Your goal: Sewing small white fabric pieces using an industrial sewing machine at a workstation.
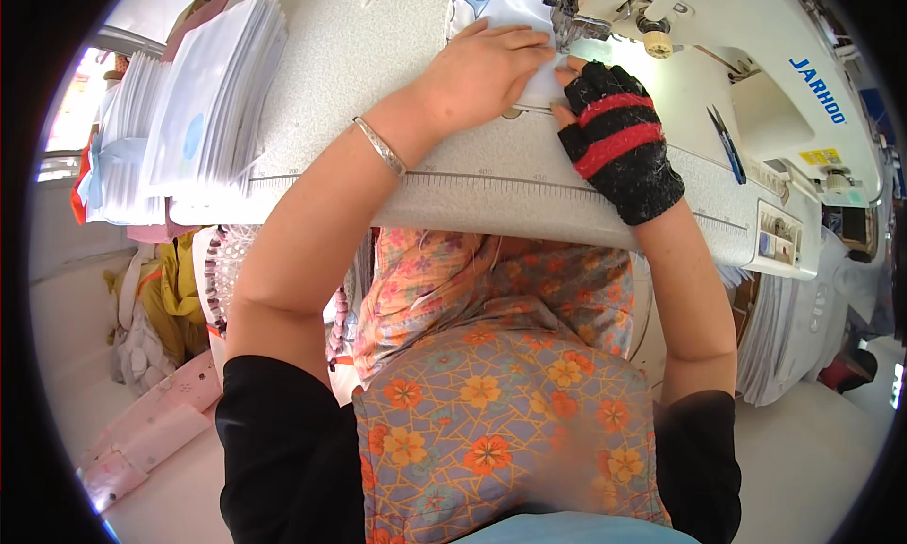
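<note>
A pale blue and white cloth with a printed pattern at its far end lies on the sewing machine bed, under the needle area. My left hand rests flat on this cloth, its fingers stretched toward the presser foot; a silver bracelet is on that wrist. Just right of the needle, my right hand wears a black and red fingerless glove. Its bare fingertips touch down at the cloth's right edge, thumb apart from the fingers. The cloth under both hands is partly hidden.
The white sewing machine head stands at the right, with blue-black thread snips beside it. Stacks of pale folded pieces fill the left of the table. A ruler scale runs along its front edge. Yellow cloth hangs at lower left.
</note>
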`<state>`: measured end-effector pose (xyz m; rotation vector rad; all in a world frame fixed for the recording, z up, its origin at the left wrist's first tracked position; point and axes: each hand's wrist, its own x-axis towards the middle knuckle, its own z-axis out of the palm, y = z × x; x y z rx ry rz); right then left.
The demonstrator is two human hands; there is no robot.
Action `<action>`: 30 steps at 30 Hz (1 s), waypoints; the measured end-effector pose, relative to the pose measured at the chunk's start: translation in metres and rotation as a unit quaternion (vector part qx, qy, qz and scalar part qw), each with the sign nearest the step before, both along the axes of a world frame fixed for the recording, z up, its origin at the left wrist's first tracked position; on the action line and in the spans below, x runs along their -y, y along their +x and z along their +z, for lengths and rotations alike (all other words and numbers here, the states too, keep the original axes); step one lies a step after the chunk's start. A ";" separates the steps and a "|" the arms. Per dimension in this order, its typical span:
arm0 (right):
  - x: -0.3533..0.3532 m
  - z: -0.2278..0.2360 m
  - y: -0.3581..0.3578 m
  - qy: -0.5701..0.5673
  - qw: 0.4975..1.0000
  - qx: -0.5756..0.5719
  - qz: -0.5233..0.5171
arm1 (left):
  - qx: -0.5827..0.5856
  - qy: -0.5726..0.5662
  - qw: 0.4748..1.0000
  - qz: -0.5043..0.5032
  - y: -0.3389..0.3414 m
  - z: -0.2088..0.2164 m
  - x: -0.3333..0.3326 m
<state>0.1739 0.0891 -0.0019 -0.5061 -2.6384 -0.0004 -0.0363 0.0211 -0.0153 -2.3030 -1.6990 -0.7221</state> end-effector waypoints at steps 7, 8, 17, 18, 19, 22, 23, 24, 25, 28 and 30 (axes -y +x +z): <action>0.003 0.002 0.000 -0.004 1.000 0.006 0.013 | 0.016 -0.039 0.999 -0.026 -0.012 0.008 0.001; 0.002 0.001 0.000 -0.001 1.000 0.005 0.011 | 0.014 -0.054 0.998 -0.040 -0.016 0.010 0.003; -0.001 0.000 0.000 0.017 1.000 -0.005 0.002 | -0.039 -0.023 0.999 -0.005 0.000 0.011 0.017; -0.001 0.000 0.000 0.013 1.000 -0.009 0.004 | -0.047 -0.013 0.999 0.007 0.003 0.011 0.019; -0.001 0.002 0.000 0.013 1.000 -0.009 0.004 | -0.046 -0.013 0.999 0.007 0.006 0.012 0.019; 0.000 0.004 0.001 0.009 1.000 -0.004 0.006 | -0.044 -0.015 0.998 0.039 0.015 0.013 0.021; -0.001 0.003 0.001 0.008 1.000 -0.001 0.004 | -0.047 -0.009 0.998 0.046 0.016 0.013 0.022; -0.002 0.003 0.001 0.007 1.000 0.002 0.003 | -0.049 -0.002 0.997 0.053 0.019 0.013 0.022; -0.004 0.001 0.001 0.007 1.000 0.003 0.003 | -0.049 -0.003 0.997 0.053 0.023 0.013 0.024; -0.006 -0.003 0.000 0.022 1.000 -0.004 -0.009 | -0.046 -0.013 0.996 0.072 0.031 0.012 0.023; -0.003 0.000 -0.001 0.005 0.999 -0.020 0.025 | -0.047 0.019 0.996 0.078 0.033 0.012 0.025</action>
